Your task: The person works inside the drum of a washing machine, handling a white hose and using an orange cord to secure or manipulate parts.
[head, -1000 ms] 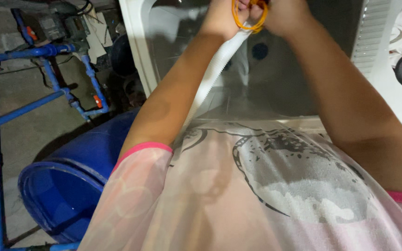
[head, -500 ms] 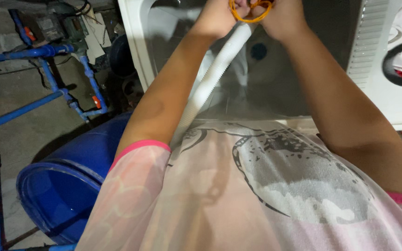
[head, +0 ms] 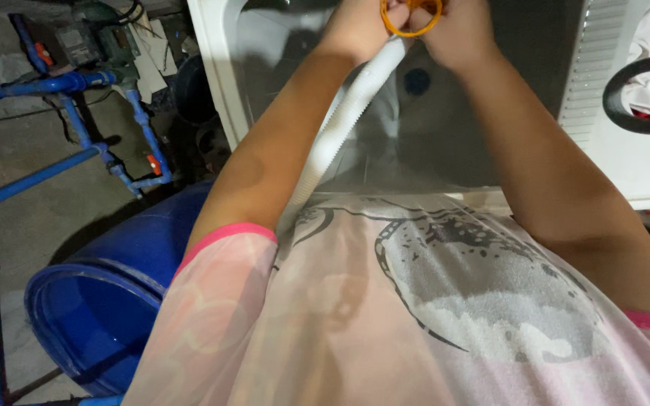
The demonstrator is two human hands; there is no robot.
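Far left: blue pipes (head: 31, 177) run over a bare concrete floor (head: 31, 218), dusty and grey. A green pump (head: 95, 37) sits at the top of the pipe frame, by the wall. Below it, a blue barrel (head: 99, 301) lies near my left elbow, open mouth facing the camera.

Centre: a white machine (head: 216, 83) with an open, dark back panel. A white ribbed hose (head: 340, 128) climbs from my shirt (head: 415, 316) up to my hands.

My left hand (head: 359, 26) is closed around the hose's top end. An orange ring (head: 411, 19) sits at that end, between both hands. My right hand (head: 460, 34) is closed too, fingers pinching the ring.

Right: a white slatted panel (head: 596, 68), then a black hoop (head: 641, 90) over white cloth. Light is dim.
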